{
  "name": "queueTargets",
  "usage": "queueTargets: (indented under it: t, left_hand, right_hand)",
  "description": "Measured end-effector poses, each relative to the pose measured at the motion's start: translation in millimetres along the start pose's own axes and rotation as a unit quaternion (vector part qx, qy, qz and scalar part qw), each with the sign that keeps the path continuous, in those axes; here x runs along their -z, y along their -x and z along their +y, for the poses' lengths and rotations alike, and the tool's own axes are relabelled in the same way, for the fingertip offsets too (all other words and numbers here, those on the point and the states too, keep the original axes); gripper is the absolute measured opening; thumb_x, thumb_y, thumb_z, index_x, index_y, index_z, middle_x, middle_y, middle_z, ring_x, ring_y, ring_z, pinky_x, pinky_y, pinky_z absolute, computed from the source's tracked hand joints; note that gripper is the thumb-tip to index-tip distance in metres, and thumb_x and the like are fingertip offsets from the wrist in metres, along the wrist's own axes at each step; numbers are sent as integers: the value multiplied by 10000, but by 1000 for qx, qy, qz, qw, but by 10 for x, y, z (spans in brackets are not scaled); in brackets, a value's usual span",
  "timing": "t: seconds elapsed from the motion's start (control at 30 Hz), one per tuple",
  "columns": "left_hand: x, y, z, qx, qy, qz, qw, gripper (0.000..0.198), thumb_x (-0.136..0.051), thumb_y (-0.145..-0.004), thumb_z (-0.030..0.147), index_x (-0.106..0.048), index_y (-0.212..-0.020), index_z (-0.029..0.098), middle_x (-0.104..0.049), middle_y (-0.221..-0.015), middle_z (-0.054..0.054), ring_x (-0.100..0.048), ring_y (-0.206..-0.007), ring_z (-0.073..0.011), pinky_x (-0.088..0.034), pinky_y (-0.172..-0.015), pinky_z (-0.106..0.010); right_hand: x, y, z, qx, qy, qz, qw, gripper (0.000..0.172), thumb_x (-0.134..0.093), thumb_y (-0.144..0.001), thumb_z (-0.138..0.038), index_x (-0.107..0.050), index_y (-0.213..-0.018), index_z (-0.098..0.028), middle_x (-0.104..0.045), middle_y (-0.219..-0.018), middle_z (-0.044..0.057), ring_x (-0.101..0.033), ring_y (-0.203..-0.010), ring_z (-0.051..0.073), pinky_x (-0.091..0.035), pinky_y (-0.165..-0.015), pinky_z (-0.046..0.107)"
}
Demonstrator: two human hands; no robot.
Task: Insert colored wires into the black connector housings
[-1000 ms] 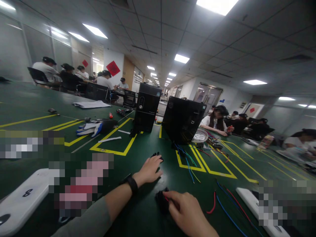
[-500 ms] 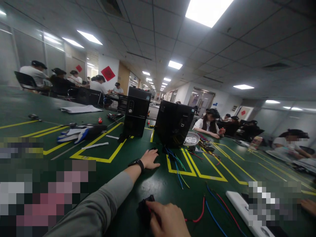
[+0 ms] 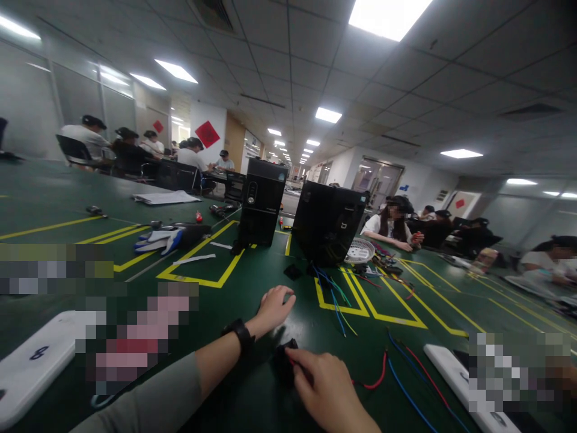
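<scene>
My left hand, with a black watch on its wrist, hovers over or rests on the green table, fingers loosely bent. I see nothing clearly held in it. Just beyond its fingertips lies a small black part. Closer to me, my right hand pinches a red wire at a dark black piece. Part of the wire runs hidden under the hand and comes out at its right. The black piece's exact kind is too dark to tell. Loose blue wire lies to the right.
Two black computer cases stand mid-table. Blue and green wires, a white basket and gloves lie around them. White devices flank me at left and right. Yellow tape marks the table. People sit beyond.
My left hand has drawn back toward me, leaving the small black part in view. My right hand keeps its pinch by the black piece. The view has shifted slightly left.
</scene>
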State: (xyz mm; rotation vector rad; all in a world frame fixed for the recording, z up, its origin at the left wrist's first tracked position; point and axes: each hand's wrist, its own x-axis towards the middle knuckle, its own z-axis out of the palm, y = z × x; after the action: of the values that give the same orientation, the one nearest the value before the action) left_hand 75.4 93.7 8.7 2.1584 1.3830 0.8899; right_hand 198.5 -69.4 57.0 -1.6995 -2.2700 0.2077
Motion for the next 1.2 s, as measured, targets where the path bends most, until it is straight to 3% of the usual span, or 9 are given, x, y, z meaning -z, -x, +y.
queueTargets:
  t: [0.17, 0.37, 0.47, 0.57, 0.7, 0.87, 1.0, 1.13, 1.2]
  left_hand:
    - [222, 517, 66, -18, 41, -15, 999, 371, -372, -769, 92, -579, -1068, 161, -639, -1072, -77, -563, -1022, -204, -422, -904, -333]
    - [309, 1069, 190, -107, 63, -48, 991, 608, -578, -609, 116, -499, -1202, 223, -572, -1187, -52, -498, -1099, -240, -348, -985, -354]
    - [297, 1092, 163, -107, 74, -36, 991, 591, -592, -664, 148, -455, -1237, 191, -544, -1208, -96, -488, -1110, -260, -358, -970, -387]
    - [293, 1049, 112, -108, 87, -23, 990, 461, -592, -687, 134, -507, -1135, 204, -575, -1118, -76, -522, -1037, -234, -400, -912, -352]
    - [319, 1033, 57, -101, 83, -13, 991, 470, -593, -682, 114, -486, -1132, 198, -576, -1091, -77, -535, -1005, -223, -416, -879, -329]
    - [405, 1069, 10, -129, 45, -37, 990, 470, -608, -725, 177, -478, -1175, 215, -573, -1130, -72, -527, -1042, -232, -396, -923, -348]
    - [518, 1123, 29, -154, 2, -39, 987, 484, -612, -760, 214, -458, -1219, 238, -500, -1267, -77, -441, -1166, -265, -310, -1007, -417]
    - [636, 1162, 42, -190, -104, -36, 976, 518, -642, -774, 323, -442, -1244, 234, -521, -1231, -91, -459, -1130, -285, -294, -998, -451]
    - [671, 1165, 25, -193, -127, -38, 972, 566, -670, -751, 383, -443, -1246, 230, -535, -1205, -93, -470, -1106, -292, -301, -984, -455]
  right_hand:
    - [-7, -39, 2, 6, -35, 18, 999, 319, -431, -878, -239, -657, -1091, -306, -729, -950, 3, -674, -818, 204, -424, -684, 274]
    - [-93, -93, 25, 33, -45, 57, 997, 309, -446, -871, -222, -663, -1087, -260, -713, -1012, 20, -664, -892, 206, -462, -761, 288]
    - [-91, -108, 40, 41, -44, 65, 996, 324, -445, -874, -226, -632, -1137, -257, -693, -1061, 24, -644, -939, 195, -458, -806, 288]
    - [-25, -117, 87, 32, -42, 89, 995, 334, -407, -895, -250, -611, -1158, -227, -667, -1077, 55, -624, -938, 186, -457, -799, 287]
    - [87, -116, 170, -3, -31, 123, 992, 346, -386, -911, -304, -627, -1121, -172, -638, -1086, 108, -570, -1016, 235, -414, -875, 357]
    - [100, -81, 146, -1, -52, 52, 997, 300, -474, -885, -353, -699, -1001, -193, -706, -933, 72, -633, -880, 220, -451, -802, 312]
    - [130, -75, -7, -6, -79, 27, 996, 310, -458, -895, -328, -685, -1050, -185, -702, -972, 80, -633, -885, 213, -453, -798, 296]
    - [189, -86, -212, -15, -180, -22, 983, 325, -494, -868, -320, -670, -1099, -173, -686, -1026, 90, -611, -927, 224, -440, -835, 322]
    - [168, -76, -292, -29, -252, -65, 965, 368, -498, -863, -333, -627, -1172, -180, -682, -991, 80, -617, -859, 207, -470, -748, 307]
